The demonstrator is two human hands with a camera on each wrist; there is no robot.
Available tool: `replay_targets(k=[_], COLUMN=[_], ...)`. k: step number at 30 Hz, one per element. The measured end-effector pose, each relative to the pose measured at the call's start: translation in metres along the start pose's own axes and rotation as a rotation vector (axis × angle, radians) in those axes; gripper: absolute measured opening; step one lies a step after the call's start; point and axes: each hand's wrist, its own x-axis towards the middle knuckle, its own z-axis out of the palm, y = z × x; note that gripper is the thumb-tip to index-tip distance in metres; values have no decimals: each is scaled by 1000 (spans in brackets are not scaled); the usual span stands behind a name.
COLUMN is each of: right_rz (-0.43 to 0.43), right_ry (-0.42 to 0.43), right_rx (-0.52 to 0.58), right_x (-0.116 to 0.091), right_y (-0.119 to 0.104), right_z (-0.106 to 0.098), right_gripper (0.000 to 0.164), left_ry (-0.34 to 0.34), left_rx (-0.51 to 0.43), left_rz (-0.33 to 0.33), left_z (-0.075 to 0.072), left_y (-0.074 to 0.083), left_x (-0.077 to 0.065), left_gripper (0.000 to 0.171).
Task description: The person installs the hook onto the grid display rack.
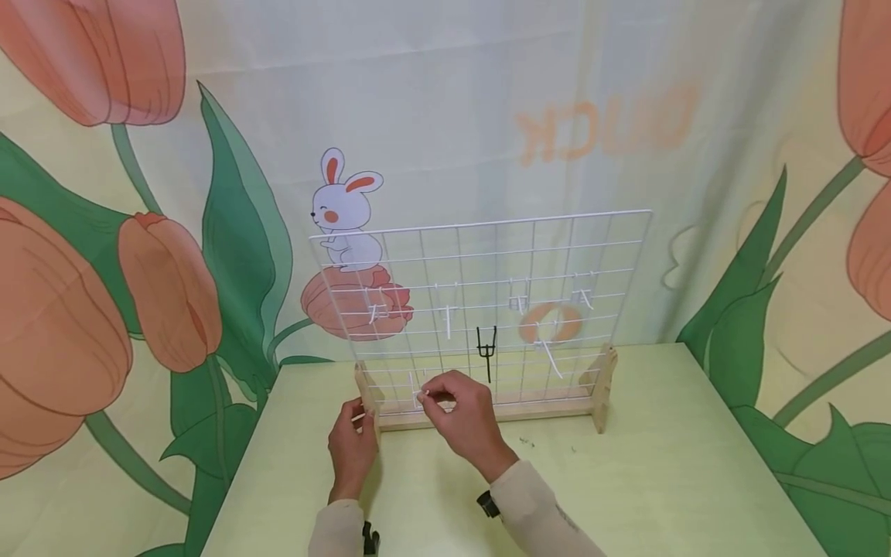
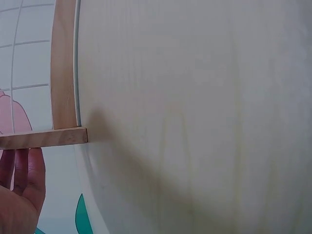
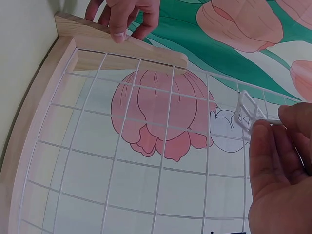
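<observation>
A white wire grid panel stands upright in a wooden stand. My left hand holds the stand's left wooden side piece, thumb on one face and fingers on the other. In the left wrist view, fingertips touch that side piece next to the base bar. My right hand pinches a white wire hook by its prong, close to the grid's lower left. Whether the hook touches the grid wires, I cannot tell.
Several white hooks, one of them a long-pronged hook, hang on the grid. A black hook hangs near the middle. Small dark bits lie on the pale green table. Behind is a printed tulip-and-rabbit curtain.
</observation>
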Motion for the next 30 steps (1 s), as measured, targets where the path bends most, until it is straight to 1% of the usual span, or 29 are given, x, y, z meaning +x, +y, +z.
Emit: replay_targets(k=[8,15,17,21,27,30], right_rz=[-24,-73,-73,-79,-132,-144], right_ry=[71,122,132,156,213,234], right_rx=[-53,-129,-142,-144,-157,-170], right_x=[9,21,24,28,36,39], right_y=[2,4,5,8,13,14], right_z=[5,7,8,10,16,18], right_gripper=[11,10,10,10,11,11], left_ry=[7,-2,-9,-16,-8,-13], left_rx=[-3,-1,-1,3,-6,-16], left_rz=[13,-4,-5,-13,-17,-17], left_z=[-1,-4,-4,-3,-2,-2], left_y=[4,4,3,0,-2,-1], left_x=[0,0,0,0,0,0], left_gripper=[28,29,29,30,30,29])
